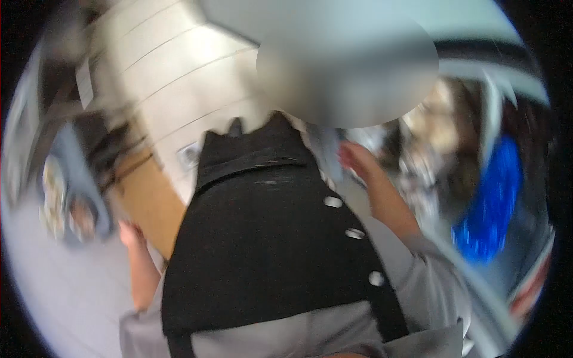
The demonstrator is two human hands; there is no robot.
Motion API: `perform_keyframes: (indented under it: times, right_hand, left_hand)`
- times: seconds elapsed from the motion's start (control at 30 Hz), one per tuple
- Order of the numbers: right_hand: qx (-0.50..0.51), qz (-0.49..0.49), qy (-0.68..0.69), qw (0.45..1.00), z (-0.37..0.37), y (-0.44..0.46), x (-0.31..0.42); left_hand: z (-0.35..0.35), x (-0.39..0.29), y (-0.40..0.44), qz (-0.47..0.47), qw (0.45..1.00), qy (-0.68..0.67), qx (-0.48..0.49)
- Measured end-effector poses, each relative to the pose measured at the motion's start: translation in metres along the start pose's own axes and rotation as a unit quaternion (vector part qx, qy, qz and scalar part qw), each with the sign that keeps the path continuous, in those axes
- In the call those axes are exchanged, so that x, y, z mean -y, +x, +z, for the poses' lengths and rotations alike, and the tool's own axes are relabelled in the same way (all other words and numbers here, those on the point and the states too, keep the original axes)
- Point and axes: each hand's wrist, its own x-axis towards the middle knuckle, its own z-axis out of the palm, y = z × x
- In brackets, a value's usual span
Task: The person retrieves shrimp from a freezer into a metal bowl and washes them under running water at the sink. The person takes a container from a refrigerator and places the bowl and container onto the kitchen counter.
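Note:
My left hand hangs low at my left side, near a brown board-like surface. Motion smears its fingers, and I make out nothing held in it. On the other side, my right hand reaches forward, close to a blurred heap of pale and brown items. Its fingers are smeared too, so whether it touches or grips anything cannot be told. Between the two arms a black apron with white buttons covers my front, over grey clothing.
To the left, a grey tray-like object carries pale and brownish items. A bright blue bundle lies at the right, beyond a pale edge. Light floor tiles stretch ahead. A blurred oval hides the upper middle.

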Motion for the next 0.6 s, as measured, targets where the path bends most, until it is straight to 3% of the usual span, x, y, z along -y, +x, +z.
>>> perform_keyframes:
  times: [0.03, 0.1, 0.2, 0.27, 0.33, 0.4, 0.47, 0.53, 0.6]
  right_hand:
    - [0.009, -0.016, -0.027, 0.999, -0.015, -0.002, -0.015]
    - [-0.054, 0.015, 0.027, 0.998, -0.021, -0.006, -0.041]
    - [-0.138, 0.006, 0.096, 0.986, -0.045, -0.004, -0.087]
    - [-0.228, -0.012, 0.117, 0.967, -0.057, -0.005, -0.094]
    - [-0.343, -0.035, 0.122, 0.931, -0.070, -0.002, -0.098]
    - [-0.394, -0.031, 0.080, 0.915, -0.128, 0.037, -0.128]
    - [-0.460, -0.045, 0.062, 0.885, -0.166, 0.072, -0.142]
    - [-0.533, -0.085, 0.090, 0.837, -0.190, 0.083, -0.131]
    - [-0.557, -0.131, 0.161, 0.804, -0.211, 0.094, -0.116]
  left_hand:
    - [0.020, 0.013, -0.006, 0.006, 0.995, 0.066, 0.079]
    - [0.099, 0.005, -0.028, 0.106, 0.954, 0.259, 0.105]
    - [0.171, 0.008, -0.035, 0.184, 0.889, 0.298, 0.295]
    - [0.246, -0.011, -0.052, 0.279, 0.819, 0.390, 0.314]
    - [0.320, -0.018, -0.074, 0.331, 0.762, 0.419, 0.366]
    - [0.389, -0.017, -0.112, 0.307, 0.731, 0.420, 0.443]
    - [0.457, -0.001, -0.152, 0.469, 0.622, 0.424, 0.462]
    - [0.507, 0.001, -0.234, 0.427, 0.603, 0.403, 0.539]
    - [0.556, 0.023, -0.290, 0.490, 0.565, 0.357, 0.559]
